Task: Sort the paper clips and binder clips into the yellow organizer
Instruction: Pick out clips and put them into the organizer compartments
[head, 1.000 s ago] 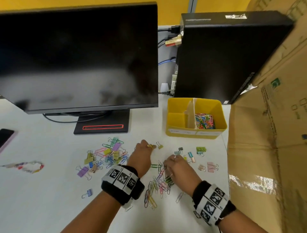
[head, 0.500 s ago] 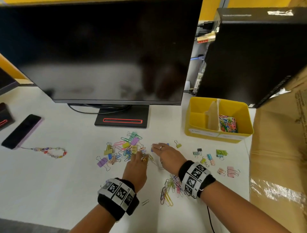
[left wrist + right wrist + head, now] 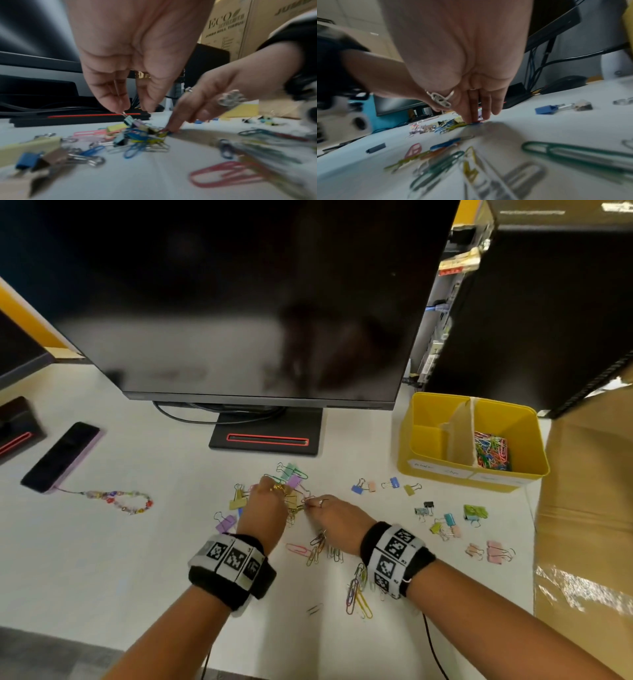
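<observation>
A yellow organizer (image 3: 442, 474) stands at the back right; its right compartment holds coloured paper clips (image 3: 491, 451). A mixed pile of clips (image 3: 291, 484) lies before the monitor stand, with both hands on it. My left hand (image 3: 133, 110) pinches the wire handle of a small light-blue binder clip (image 3: 129, 120) on top of the pile. My right hand (image 3: 476, 119) presses straight fingers down on clips at the pile's right edge. Loose paper clips (image 3: 356, 590) lie under the right wrist. More binder clips (image 3: 445, 522) are scattered to the right.
A black monitor (image 3: 239, 302) and its stand (image 3: 267, 440) sit just behind the pile. A black computer tower (image 3: 548, 302) is behind the organizer. A cardboard box (image 3: 589, 508) walls the right side. A phone (image 3: 61, 457) with a beaded strap (image 3: 126, 501) lies left.
My right hand left the paper clips near the front and crossed left to the mixed pile. My left hand moved forward onto the pile and pinched a binder clip.
</observation>
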The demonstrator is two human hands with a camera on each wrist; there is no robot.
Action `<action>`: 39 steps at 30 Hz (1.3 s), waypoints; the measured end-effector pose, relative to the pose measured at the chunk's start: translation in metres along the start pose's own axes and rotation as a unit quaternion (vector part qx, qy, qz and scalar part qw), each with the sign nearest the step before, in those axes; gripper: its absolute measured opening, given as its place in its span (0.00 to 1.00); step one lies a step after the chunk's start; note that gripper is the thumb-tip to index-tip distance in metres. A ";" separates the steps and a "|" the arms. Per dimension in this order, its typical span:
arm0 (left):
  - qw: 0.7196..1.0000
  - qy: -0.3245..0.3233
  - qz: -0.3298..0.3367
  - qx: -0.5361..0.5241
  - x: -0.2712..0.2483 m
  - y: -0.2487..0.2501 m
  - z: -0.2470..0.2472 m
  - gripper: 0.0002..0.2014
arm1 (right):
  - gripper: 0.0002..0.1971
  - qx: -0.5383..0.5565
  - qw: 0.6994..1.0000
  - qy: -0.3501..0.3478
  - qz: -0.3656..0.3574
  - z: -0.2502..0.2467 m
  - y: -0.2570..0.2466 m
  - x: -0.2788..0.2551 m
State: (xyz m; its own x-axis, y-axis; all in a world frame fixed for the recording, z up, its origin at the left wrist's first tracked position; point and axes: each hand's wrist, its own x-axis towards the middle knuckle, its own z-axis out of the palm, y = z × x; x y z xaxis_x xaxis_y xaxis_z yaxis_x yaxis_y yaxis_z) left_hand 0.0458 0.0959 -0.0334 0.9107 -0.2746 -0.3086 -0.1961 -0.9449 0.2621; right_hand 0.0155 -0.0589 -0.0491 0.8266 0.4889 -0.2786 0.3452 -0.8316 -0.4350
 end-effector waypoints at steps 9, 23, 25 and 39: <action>0.999 -0.039 0.001 -0.017 0.026 0.009 -0.002 0.17 | 0.11 -0.085 0.995 0.008 0.049 -0.012 0.009 -0.021; 0.981 0.020 -0.018 -0.193 0.008 -0.012 -0.020 0.06 | 0.12 0.050 0.977 0.089 0.187 -0.029 -0.004 0.061; 0.974 0.045 -0.040 -0.216 0.006 -0.028 -0.027 0.07 | 0.12 0.039 0.979 0.071 0.188 -0.024 -0.004 0.063; 0.976 0.026 -0.160 -0.143 0.025 -0.091 -0.023 0.12 | 0.11 0.061 0.980 0.029 0.188 -0.045 0.022 0.052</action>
State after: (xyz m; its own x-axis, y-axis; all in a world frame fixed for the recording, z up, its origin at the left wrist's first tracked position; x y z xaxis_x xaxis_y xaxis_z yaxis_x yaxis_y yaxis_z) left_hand 0.0953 0.1794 -0.0438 0.9277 0.0424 -0.3709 0.2036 -0.8903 0.4074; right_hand 0.0863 -0.0636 -0.0342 0.9099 0.1354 -0.3921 -0.0420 -0.9104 -0.4116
